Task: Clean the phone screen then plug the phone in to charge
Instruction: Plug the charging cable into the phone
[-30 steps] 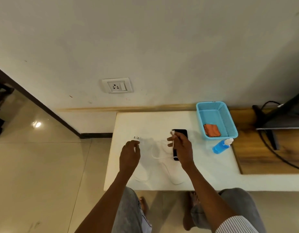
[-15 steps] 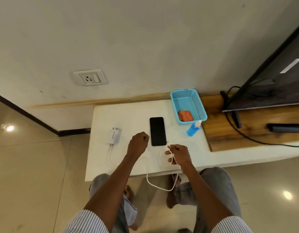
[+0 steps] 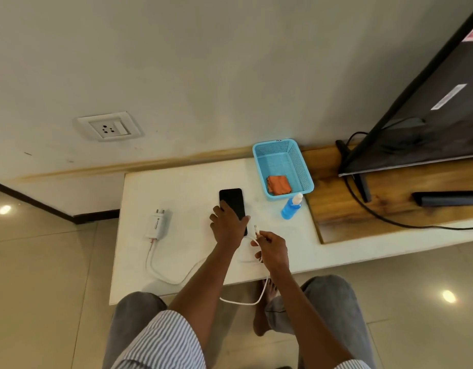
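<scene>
A: Firstly, item one, the grip: right hand [image 3: 272,247] pinches the cable plug [image 3: 256,228], tip forward, presumably aimed at the port.
B: Beside it?
A: Left hand [image 3: 228,223] curls over the near end of the phone [image 3: 232,202], likely steadying it flat on the worktop [image 3: 187,182].
B: Further out?
A: Charger [image 3: 156,224] lies left, unplugged; wall socket [image 3: 109,127] beyond. Right: spray bottle [image 3: 291,206], basket [image 3: 299,158] holding the cloth [image 3: 278,184].

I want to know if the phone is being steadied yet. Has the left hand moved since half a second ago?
Yes. The left hand went from beside the phone, nearer the charger, onto the phone's near end.
</scene>
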